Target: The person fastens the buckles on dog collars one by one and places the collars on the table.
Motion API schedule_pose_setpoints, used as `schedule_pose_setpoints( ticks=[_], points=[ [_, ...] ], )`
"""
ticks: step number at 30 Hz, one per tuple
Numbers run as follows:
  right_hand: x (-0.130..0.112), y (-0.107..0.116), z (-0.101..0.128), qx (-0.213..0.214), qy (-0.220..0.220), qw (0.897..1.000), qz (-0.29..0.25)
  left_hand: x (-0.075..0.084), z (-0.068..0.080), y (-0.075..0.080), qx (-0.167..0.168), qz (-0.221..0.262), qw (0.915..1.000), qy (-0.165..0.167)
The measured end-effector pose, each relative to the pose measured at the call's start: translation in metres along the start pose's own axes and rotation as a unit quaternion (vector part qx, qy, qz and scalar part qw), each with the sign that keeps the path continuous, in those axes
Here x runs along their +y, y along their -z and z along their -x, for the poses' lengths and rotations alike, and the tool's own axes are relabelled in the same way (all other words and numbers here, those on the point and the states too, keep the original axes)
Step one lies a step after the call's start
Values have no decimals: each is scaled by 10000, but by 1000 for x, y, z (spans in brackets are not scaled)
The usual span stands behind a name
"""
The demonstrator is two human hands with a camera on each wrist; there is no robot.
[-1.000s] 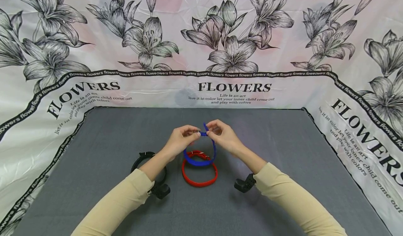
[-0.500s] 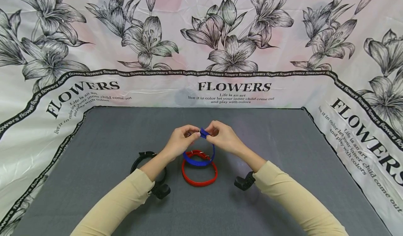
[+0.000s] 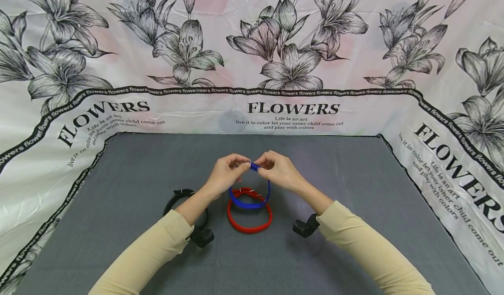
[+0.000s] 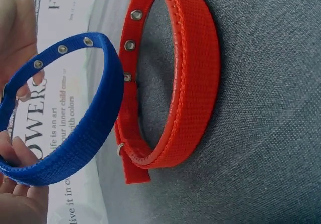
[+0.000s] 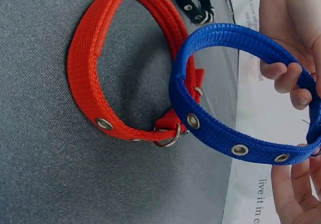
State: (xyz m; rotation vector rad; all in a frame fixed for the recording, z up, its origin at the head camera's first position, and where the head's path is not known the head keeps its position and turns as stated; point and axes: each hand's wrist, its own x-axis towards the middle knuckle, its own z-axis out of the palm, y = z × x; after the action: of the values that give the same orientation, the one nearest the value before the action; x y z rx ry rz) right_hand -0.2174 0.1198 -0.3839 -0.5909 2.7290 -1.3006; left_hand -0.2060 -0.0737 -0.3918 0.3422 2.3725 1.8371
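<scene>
While our left hand and our right hand meet above the grey fabric table surface, both pinch the blue woven nylon collar with metal eyelets at its top, fingers curled around the strap ends. We hold the blue collar as a closed loop, raised off the surface, its lower arc hanging just over the far edge of the red woven nylon collar with a metal ring. We take the red collar as our landmark: it lies flat on the surface, buckled into a ring. To its left lies a black strap collar, partly hidden under our left forearm. Behind the red collar stands the white backdrop printed with black lilies and the word FLOWERS.
</scene>
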Motion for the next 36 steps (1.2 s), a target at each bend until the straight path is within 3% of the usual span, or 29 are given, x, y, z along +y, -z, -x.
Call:
schedule_pose_setpoints(
  ticks=[5,7,24,30,36],
  points=[
    [3,-1,1,-215,-101,9995,-196,-1,-1,0,-129,-93,9993,349],
    [4,-1,1,-312,-131,9990,-282,-11,-5,0,-151,-42,9990,421],
    [7,-2,1,-619,-239,9961,-588,-10,-5,-2,-83,452,9971,611],
    [7,-3,1,-702,-208,9945,-754,-10,-7,-3,19,787,9934,830],
    [7,-3,2,-699,-245,9952,-641,-10,-8,-1,324,1060,9896,919]
  ],
)
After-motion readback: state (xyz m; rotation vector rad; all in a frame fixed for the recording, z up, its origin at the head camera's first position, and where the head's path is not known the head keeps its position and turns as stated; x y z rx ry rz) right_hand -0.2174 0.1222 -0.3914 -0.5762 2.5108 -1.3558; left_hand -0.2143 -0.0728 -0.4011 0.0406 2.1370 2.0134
